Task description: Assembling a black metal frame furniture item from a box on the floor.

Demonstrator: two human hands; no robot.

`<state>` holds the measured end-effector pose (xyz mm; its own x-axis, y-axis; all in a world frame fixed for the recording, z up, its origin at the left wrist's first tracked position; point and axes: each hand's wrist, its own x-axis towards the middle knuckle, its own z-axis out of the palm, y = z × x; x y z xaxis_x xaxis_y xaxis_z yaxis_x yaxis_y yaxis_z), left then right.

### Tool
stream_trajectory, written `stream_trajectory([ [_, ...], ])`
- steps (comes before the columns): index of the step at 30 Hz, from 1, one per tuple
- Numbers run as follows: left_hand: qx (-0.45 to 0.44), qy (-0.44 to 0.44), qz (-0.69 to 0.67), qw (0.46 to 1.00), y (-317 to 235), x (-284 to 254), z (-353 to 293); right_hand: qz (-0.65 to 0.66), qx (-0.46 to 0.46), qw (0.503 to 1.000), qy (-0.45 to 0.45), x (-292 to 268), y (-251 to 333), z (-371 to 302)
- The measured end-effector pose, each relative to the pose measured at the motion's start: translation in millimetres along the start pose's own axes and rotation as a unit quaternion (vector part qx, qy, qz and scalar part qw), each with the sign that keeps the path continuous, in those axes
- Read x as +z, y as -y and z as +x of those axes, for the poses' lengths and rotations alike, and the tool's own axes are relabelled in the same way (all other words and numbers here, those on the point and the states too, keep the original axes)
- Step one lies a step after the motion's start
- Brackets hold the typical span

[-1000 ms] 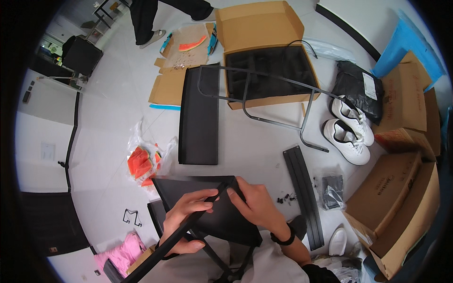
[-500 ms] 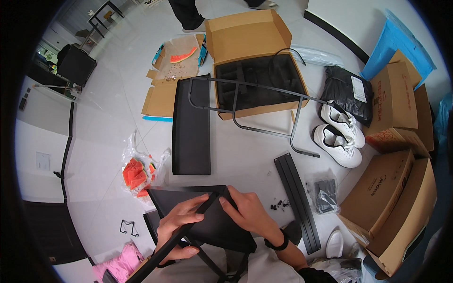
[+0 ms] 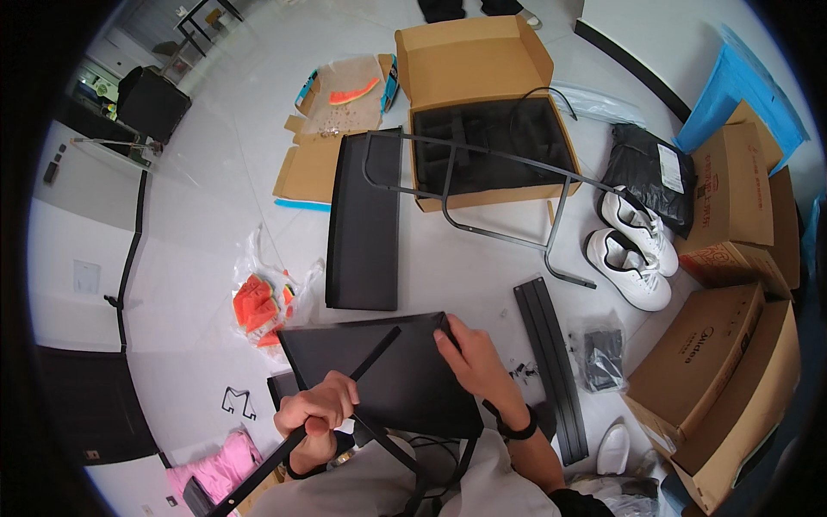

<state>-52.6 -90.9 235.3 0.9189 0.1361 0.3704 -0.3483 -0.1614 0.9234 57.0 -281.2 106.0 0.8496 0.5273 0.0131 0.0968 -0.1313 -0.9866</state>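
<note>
My left hand [image 3: 317, 415] is closed around a long black metal bar [image 3: 376, 351], which runs slantwise from the lower left up across a black metal shelf panel [image 3: 405, 383]. The panel lies tilted over my lap. My right hand [image 3: 472, 355] grips that panel's upper right corner, thumb on the face and the other fingers partly hidden at the edge. Below the panel, further thin black bars [image 3: 389, 448] cross over my lap; how they join is hard to see. Small black fittings [image 3: 524, 372] lie on the floor just right of my right hand.
Ahead lie another black panel [image 3: 366, 233], a grey tube frame [image 3: 465, 227] leaning across an open carton [image 3: 564, 177], and bagged watermelon pieces [image 3: 256, 303]. At right are black rails [image 3: 551, 370], white shoes [image 3: 627, 269] and cardboard boxes [image 3: 693, 340]. A person's feet [image 3: 517, 10] show far off.
The bar's upper end has come away from the panel's corner toward the left. My left hand has gone from loosely spread fingers to a closed grip. The right hand now holds the panel's corner.
</note>
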Motion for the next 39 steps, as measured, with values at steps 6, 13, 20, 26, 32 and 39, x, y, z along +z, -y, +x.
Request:
stream_trajectory([
  [6,0.056,-0.062,0.025,0.996,3,1,-3,0.018,0.032,0.999,-0.039,-2,-65,19],
  [13,0.073,-0.092,0.026,0.993,8,-10,-12,-0.259,0.047,0.963,-0.052,1,-126,52],
  [20,0.042,-0.092,-0.005,0.995,12,-7,-10,-0.382,0.069,0.92,-0.052,6,-140,65],
  [26,0.035,-0.095,0.01,0.995,12,-7,-8,-0.397,0.074,0.913,-0.062,5,-140,67],
  [32,0.022,-0.121,0.008,0.992,18,-13,-14,-0.323,0.06,0.939,-0.097,-16,-120,30],
  [39,-0.022,-0.188,0.024,0.982,33,-20,-22,-0.408,0.245,0.857,-0.196,-97,-70,-58],
])
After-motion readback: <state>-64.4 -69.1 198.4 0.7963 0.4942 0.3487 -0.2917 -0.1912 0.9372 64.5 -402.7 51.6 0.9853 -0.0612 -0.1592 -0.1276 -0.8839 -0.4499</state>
